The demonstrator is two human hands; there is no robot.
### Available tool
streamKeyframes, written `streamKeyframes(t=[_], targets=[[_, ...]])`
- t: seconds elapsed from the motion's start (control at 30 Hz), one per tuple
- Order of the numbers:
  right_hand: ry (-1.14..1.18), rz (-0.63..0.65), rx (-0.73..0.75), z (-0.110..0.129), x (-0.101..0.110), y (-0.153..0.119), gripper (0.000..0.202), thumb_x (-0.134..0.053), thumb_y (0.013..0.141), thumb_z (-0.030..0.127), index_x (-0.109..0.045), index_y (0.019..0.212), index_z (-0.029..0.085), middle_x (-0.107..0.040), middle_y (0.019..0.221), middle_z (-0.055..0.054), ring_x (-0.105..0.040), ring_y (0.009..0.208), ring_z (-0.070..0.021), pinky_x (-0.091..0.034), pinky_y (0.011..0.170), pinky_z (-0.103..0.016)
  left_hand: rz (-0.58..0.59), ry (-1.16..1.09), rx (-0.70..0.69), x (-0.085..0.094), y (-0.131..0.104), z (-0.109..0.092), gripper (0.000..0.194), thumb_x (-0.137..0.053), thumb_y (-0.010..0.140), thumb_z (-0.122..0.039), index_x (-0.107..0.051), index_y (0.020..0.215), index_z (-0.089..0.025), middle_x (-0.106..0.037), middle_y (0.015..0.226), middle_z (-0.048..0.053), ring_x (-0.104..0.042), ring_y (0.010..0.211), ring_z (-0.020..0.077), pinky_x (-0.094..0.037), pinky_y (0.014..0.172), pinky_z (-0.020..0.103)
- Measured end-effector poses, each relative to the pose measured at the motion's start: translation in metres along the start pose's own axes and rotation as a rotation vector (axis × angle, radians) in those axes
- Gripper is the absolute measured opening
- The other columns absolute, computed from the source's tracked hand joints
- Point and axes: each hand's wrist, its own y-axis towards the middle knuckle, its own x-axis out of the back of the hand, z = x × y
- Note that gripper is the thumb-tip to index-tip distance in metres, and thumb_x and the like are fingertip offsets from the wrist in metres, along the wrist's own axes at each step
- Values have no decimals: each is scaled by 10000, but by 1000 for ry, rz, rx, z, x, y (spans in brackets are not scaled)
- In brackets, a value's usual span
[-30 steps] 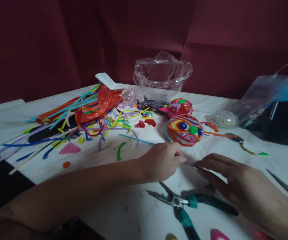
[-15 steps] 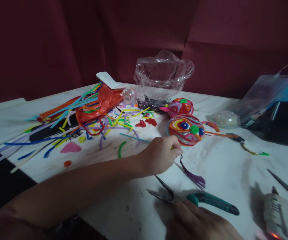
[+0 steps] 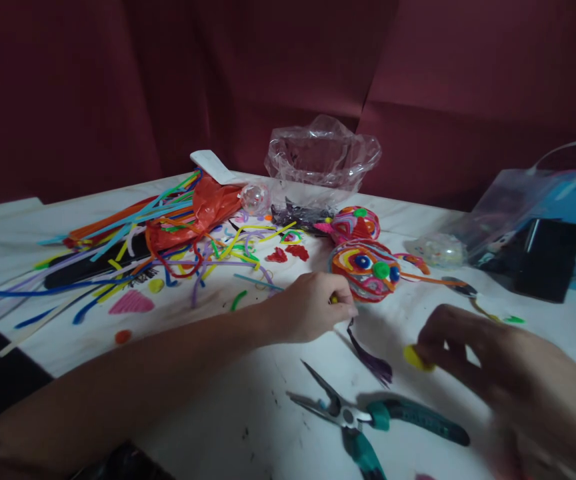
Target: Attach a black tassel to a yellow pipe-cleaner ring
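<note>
My left hand (image 3: 313, 308) pinches the purple tassel (image 3: 369, 357) over the bench (image 3: 448, 400); my right hand (image 3: 473, 353) grips a yellow pompom (image 3: 415, 358) (slightly blurred). I'd bring them together slowly beside the pliers (image 3: 368, 421).

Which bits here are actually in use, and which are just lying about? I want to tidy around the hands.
In use:
left hand pinching the purple tassel
right hand holding a yellow piece

Lying about:
pliers
yarn face
pipe cleaners
clear bag
orange bag
</note>
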Motion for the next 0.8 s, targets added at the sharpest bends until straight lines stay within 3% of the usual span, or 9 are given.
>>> streamKeyframes(t=[0.13,0.23,0.3,0.4,0.5,0.57,0.63,0.7,0.8], targets=[[-99,98,-245,-39,-13,9,237,-382,775,261,-598,685,223,-557,648,-50,-522,511,-198,-347,451,-271,90,-48,7,-5,0,5,82,-536,707,-218,-551,678,-143,-543,544,-36,-510,535,79,-341,504,183],[-117,166,-344,-50,-25,10,178,-440,741,229,-606,678,224,-559,672,-50,-521,583,-241,-316,498,-295,152,-144,39,-8,0,6,72,-525,701,-208,-540,679,-142,-542,550,-31,-519,517,85,-368,477,187],[-76,182,-385,-50,-23,11,197,-443,706,323,-621,689,239,-571,715,-57,-527,640,-287,-342,545,-347,181,-236,71,-9,0,4,61,-520,700,-194,-521,670,-142,-528,541,-32,-507,487,82,-385,449,187],[90,166,-429,-38,-9,13,401,-381,664,534,-643,758,245,-588,802,-74,-536,704,-321,-399,626,-426,186,-388,97,-11,0,0,69,-526,703,-182,-494,656,-143,-511,526,-35,-492,468,71,-403,434,180],[375,243,-380,-12,-3,15,570,-359,698,669,-639,883,208,-584,889,-80,-548,759,-275,-461,603,-338,150,-488,78,-15,-3,-4,84,-533,715,-202,-502,671,-137,-519,540,-30,-490,478,63,-410,450,175],[761,340,-308,5,-10,15,539,-479,764,644,-606,939,150,-565,870,-99,-527,797,-254,-440,606,-276,113,-506,53,-17,-5,-5,88,-532,719,-203,-507,672,-133,-522,549,-27,-488,487,59,-412,467,175],[945,424,-254,17,-22,13,531,-534,774,633,-593,896,120,-534,795,-81,-499,695,-195,-400,556,-229,68,-498,39,-18,-6,-6,88,-533,717,-200,-505,668,-132,-511,539,-29,-484,486,61,-404,469,175],[1002,470,-247,23,-32,11,525,-558,768,618,-585,845,99,-481,693,-46,-433,587,-138,-344,500,-197,28,-474,33,-17,-7,-8,95,-535,719,-209,-504,669,-134,-499,524,-33,-477,481,65,-390,461,178],[967,442,-283,26,-32,9,449,-543,800,554,-573,792,106,-443,622,-15,-384,533,-108,-292,459,-173,-17,-417,7,-14,-7,-10,100,-535,727,-220,-506,677,-138,-494,522,-38,-474,485,67,-374,466,180]])
